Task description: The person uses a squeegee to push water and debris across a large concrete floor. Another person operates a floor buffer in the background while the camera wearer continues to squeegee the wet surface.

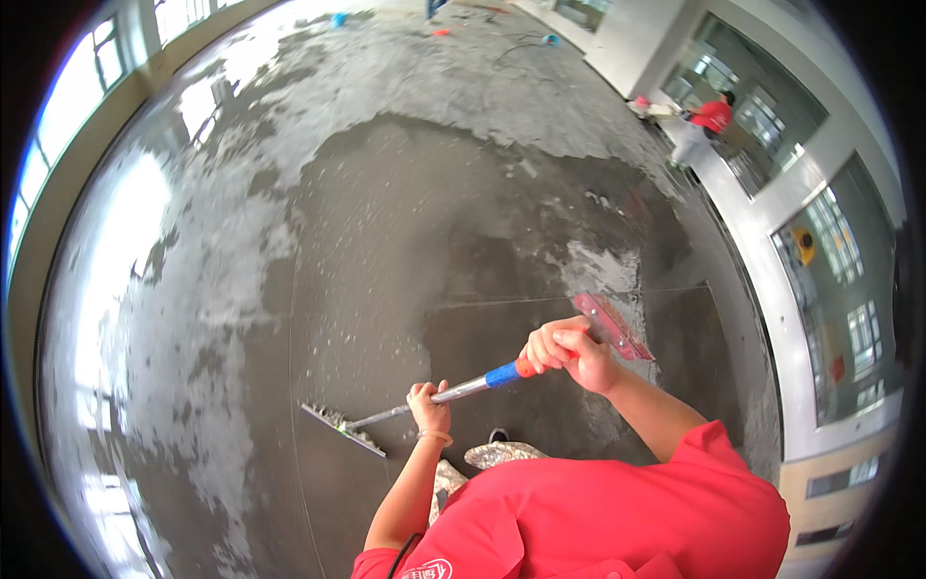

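My left hand [430, 407] is closed around the metal pole [463, 389] of a floor squeegee, low on the shaft. My right hand [568, 351] grips the upper end, by the blue and red handle grip [506, 373]. A flat scraper [613, 327] with a reddish, worn blade sticks out from the same hand; its handle is hidden by my fingers. At the far end of the pole, the squeegee head [343, 430] rests on the wet floor, caked with grey residue. A sheet of grey liquid [369, 275] with pale flecks spreads just beyond it.
A co-worker in a red shirt [711, 116] is by the right wall's windows. Far off lie a cable [514, 47], a blue round object [550, 40] and a blue bucket-like object [338, 19]. Another person's leg [434, 7] shows at the top. Windows [79, 94] line the left.
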The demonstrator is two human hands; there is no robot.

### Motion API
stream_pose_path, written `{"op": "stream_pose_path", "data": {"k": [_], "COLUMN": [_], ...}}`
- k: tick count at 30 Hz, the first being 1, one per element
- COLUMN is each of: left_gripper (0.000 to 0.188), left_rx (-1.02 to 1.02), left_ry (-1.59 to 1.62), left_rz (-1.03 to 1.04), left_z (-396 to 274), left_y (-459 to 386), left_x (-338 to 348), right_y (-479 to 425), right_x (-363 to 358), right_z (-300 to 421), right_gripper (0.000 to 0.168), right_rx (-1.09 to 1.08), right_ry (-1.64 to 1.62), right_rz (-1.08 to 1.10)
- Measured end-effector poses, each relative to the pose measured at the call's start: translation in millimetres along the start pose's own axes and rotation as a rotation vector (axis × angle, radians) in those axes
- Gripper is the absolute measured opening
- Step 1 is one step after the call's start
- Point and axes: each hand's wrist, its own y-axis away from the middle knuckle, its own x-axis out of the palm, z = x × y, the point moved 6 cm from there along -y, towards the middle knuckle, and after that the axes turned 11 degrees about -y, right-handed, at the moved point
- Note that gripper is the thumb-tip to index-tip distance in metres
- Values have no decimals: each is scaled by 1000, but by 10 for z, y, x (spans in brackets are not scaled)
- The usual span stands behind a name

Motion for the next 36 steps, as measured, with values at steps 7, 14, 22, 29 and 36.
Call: {"op": "stream_pose_path", "data": {"k": [7, 14, 22, 29, 36], "left_gripper": [36, 18, 36, 25, 32], "left_rx": [216, -14, -469, -294, -185], "left_ry": [-27, -231, -575, -265, -24], "left_rz": [146, 84, -11, -45, -112], "left_z": [-775, -62, 1146, -568, -1905], "left_y": [-1335, -232, 1137, -790, -2335], "left_x": [925, 876, 1277, 2340, 2892], "right_y": [-275, -440, -616, -1413, -1969], "right_x": [-987, -2058, -1782, -3254, -3626], "right_z": [356, -424, -1658, -369, 1121], "right_gripper": [34, 34, 29, 46, 35], "right_rx": [-173, 313, 564, 380, 11], "right_ry": [1, -265, -613, -126, 82], "right_rz": [14, 41, 528, 327, 186]}}
